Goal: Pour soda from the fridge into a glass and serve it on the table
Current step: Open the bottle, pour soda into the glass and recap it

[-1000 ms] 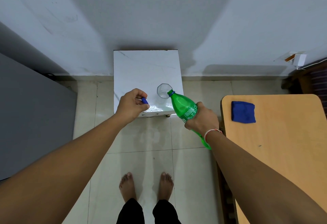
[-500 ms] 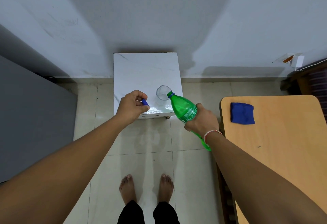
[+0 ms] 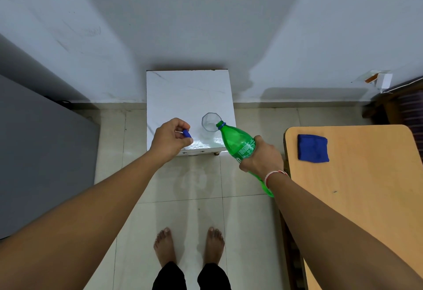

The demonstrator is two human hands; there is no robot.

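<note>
— What worries you here?

— The right hand grips the tilted green bottle, its open mouth at the rim of the glass. The glass stands near the front edge of the small white worktop; a nudge from the neck could tip it, or soda could run down outside.

— And the left hand?

— Curled, pinching the blue cap, beside the glass.

— Any soda flowing?

— Can't tell. The bottle's base is hidden behind the wrist.
</note>
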